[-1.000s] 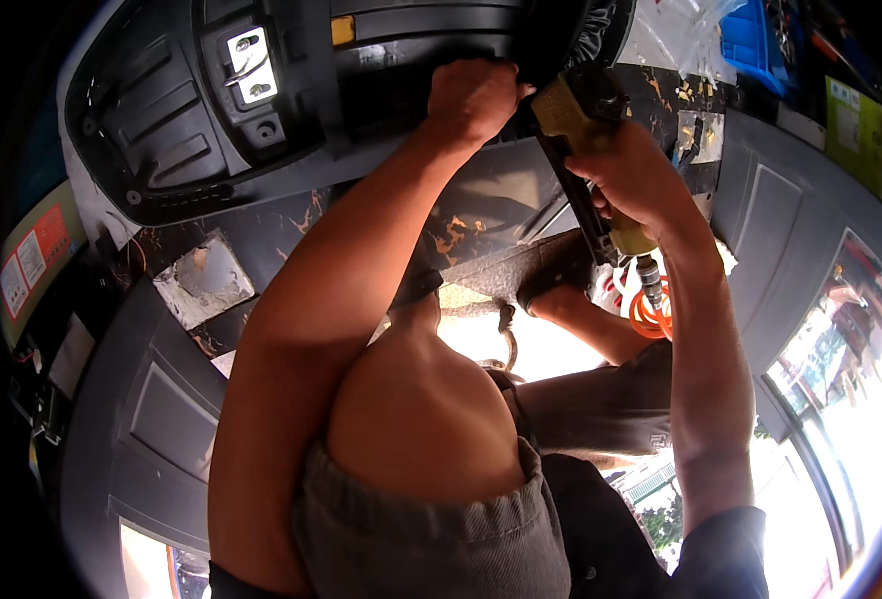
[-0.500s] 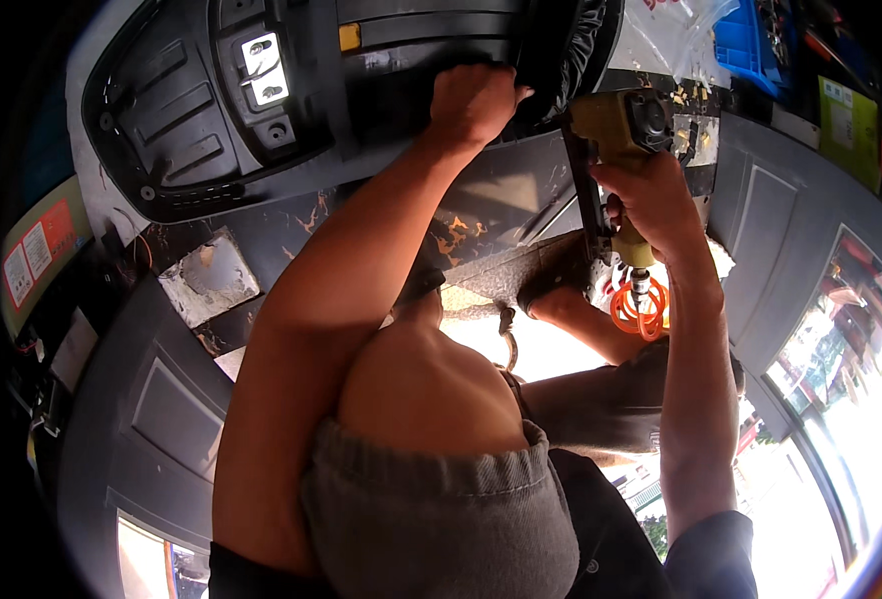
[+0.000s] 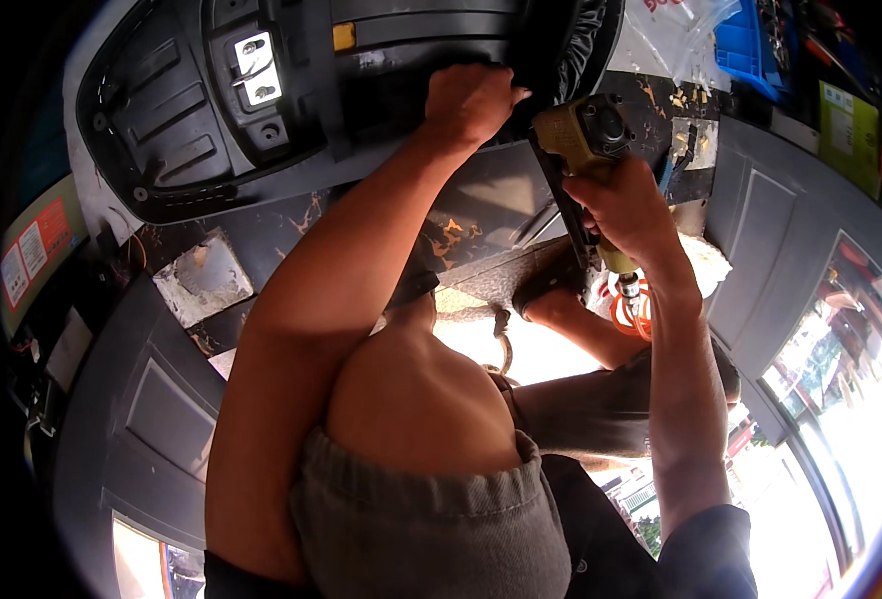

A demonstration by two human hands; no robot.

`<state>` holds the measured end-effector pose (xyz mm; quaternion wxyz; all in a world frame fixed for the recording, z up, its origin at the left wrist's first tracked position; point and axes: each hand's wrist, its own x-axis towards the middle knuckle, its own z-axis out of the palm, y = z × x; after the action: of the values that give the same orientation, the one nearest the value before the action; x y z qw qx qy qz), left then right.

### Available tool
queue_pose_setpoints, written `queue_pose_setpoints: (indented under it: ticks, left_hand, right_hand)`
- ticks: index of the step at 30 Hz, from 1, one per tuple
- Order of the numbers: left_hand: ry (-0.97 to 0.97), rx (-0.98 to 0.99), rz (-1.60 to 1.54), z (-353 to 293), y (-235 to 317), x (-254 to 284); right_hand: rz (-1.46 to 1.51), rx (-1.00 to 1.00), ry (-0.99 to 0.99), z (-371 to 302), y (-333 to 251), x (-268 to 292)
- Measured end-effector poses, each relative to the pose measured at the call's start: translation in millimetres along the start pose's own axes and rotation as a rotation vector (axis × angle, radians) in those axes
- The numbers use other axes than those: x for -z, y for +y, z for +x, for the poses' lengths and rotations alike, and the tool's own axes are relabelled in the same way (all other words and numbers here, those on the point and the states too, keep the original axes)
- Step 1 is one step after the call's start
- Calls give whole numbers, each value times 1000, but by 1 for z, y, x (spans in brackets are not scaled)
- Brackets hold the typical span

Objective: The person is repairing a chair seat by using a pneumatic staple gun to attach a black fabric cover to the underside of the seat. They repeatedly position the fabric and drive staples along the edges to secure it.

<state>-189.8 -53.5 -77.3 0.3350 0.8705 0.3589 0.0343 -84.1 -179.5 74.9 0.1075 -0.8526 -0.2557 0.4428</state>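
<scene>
A black motorcycle seat (image 3: 176,120) lies with its ribbed plastic underside up, a white metal bracket plate (image 3: 258,68) fixed to it. My left hand (image 3: 469,105) is closed at the seat's near edge, towards its right end; its fingertips are hidden, but it seems to grip the black cover there. Gathered black cover material (image 3: 583,45) shows at the seat's right end. A yellow-brown air staple gun (image 3: 564,133) is in my right hand (image 3: 628,208), fingers wrapped round its handle. The gun's nose is close to the seat edge, right of my left hand; whether they touch is unclear.
The seat rests on a worn dark work surface (image 3: 461,200). An orange coiled air hose (image 3: 628,317) hangs below the gun. At the back right are a clear plastic bag (image 3: 680,30), a blue bin (image 3: 745,45) and a green box (image 3: 848,125). My bent knee (image 3: 421,409) is below my arms.
My right hand has carried the staple gun left, closer to my left hand. The left hand has kept its hold at the seat edge. The whole view has shifted slightly.
</scene>
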Motion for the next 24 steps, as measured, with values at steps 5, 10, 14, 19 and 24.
queue_pose_setpoints:
  ticks: [5,10,14,19,24]
  left_hand:
    - [-19,-1,-8,3,3,1]
    - [5,-22,-6,2,-4,1]
    - [-23,1,-11,3,-2,3]
    - [-35,-5,16,2,0,0]
    - [19,-17,-10,1,-1,0]
  right_hand:
    - [175,124,295,11,-14,1]
    - [88,154,166,1,-22,18]
    - [-104,122,47,-1,7,8]
    - [-98,137,48,6,9,3]
    - [-169,100,-21,29,1,11]
